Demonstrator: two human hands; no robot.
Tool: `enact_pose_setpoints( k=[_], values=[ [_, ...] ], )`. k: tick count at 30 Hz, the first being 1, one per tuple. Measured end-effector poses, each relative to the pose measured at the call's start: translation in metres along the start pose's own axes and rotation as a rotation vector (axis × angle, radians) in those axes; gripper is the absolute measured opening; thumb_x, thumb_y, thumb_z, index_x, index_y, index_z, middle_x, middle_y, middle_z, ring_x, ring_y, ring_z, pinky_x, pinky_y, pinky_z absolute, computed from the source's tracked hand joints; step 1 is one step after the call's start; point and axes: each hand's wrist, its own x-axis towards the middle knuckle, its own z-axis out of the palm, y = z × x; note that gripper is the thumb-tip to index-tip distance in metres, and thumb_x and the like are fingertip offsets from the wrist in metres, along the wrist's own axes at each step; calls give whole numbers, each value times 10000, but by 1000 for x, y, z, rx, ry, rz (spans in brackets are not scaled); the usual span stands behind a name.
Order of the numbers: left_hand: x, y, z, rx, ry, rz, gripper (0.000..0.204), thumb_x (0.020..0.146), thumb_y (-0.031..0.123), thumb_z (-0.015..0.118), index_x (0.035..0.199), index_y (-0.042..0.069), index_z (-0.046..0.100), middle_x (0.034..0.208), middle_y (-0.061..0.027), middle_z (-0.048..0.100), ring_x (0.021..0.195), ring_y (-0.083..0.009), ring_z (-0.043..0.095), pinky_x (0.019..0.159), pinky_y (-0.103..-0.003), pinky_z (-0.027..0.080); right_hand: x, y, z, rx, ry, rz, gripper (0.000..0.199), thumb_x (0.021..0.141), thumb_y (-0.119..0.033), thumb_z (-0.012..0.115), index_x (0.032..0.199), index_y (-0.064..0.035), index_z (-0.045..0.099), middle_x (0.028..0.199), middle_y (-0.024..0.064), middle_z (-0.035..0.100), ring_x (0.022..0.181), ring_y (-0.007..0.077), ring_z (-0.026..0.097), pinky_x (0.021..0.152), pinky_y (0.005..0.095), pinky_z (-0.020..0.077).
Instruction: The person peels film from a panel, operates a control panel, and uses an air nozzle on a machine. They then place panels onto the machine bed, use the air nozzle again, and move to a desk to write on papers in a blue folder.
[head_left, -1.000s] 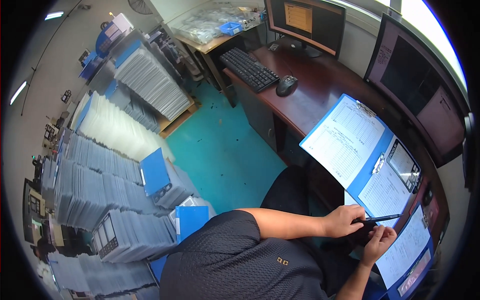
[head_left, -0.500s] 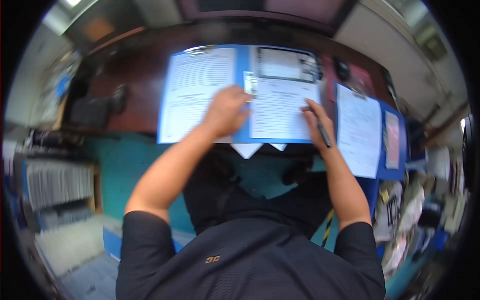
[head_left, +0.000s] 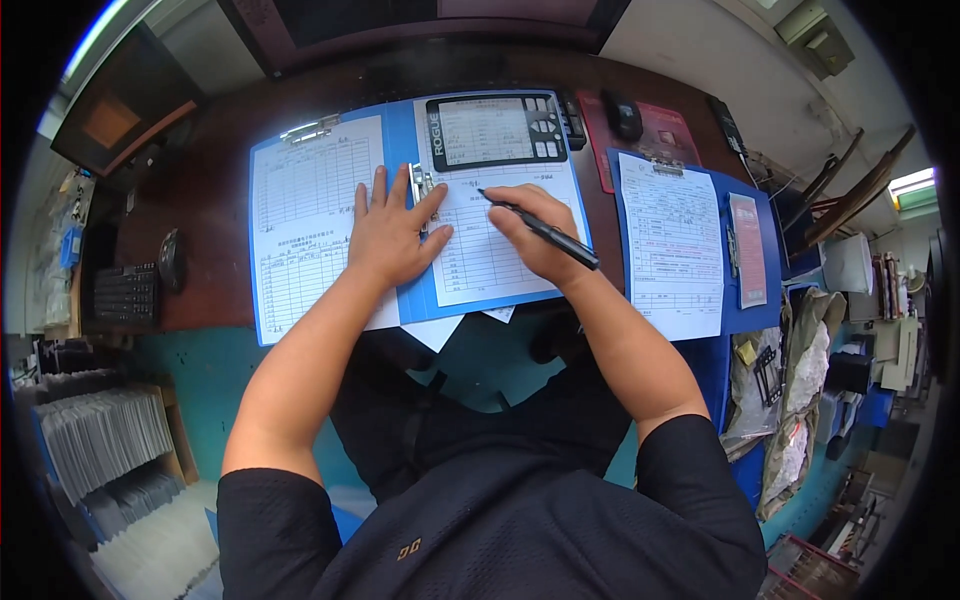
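Screens first: a dark rectangular monitor with an orange window [head_left: 125,110] sits at 10 o'clock, and a big dark screen [head_left: 420,18] runs along 12 o'clock. A black-framed flat device with a pale display [head_left: 497,130] lies just below it. A narrow red label card [head_left: 747,250] sits at 3 o'clock on a blue board.

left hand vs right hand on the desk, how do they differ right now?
The left hand lies flat, fingers spread, pressing across the two blue clipboards; the right hand is curled around a black pen. The left hand holds nothing; the right hand has the pen tip on the printed form. The left hand covers the clipboards' edges; the right hand sits mid-sheet. Both are bare and rest on paperwork.
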Motion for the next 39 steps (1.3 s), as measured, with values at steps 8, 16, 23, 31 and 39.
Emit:
enact_pose_setpoints(
  k=[8,16,23,31,39],
  values=[
    [-1,-3,1,-33,32,3,566,955,578,523,1487,386,508,1647,-188,288,1544,-444,156,1238,-591,94,0,18,23,37,-66,282,243,860,-195,777,980,2,700,870,112,728,771,144,673,710,282,533],
    [1,-4,4,-17,60,29,563,970,591,480,1490,375,507,1635,-195,310,1534,-459,181,1231,-609,92,1,22,37,58,65,241,193,866,-179,762,938,-3,733,796,100,727,707,135,675,669,275,537],
    [0,-5,4,-20,63,30,562,967,587,489,1485,371,516,1633,-203,312,1531,-468,186,1229,-610,95,4,19,36,57,9,278,188,877,-185,743,922,-3,740,782,109,730,691,132,681,654,276,543],
    [1,-3,2,-18,54,27,568,965,598,485,1488,378,512,1637,-191,310,1537,-453,182,1231,-611,92,2,23,36,37,45,261,165,878,-149,750,919,10,741,769,89,718,676,119,655,635,256,525],
    [1,-2,0,-10,27,14,571,966,606,479,1491,384,507,1643,-183,302,1539,-447,179,1234,-605,88,1,23,35,12,21,254,158,877,-142,739,913,12,742,776,93,724,675,124,658,631,259,527]
  ],
)
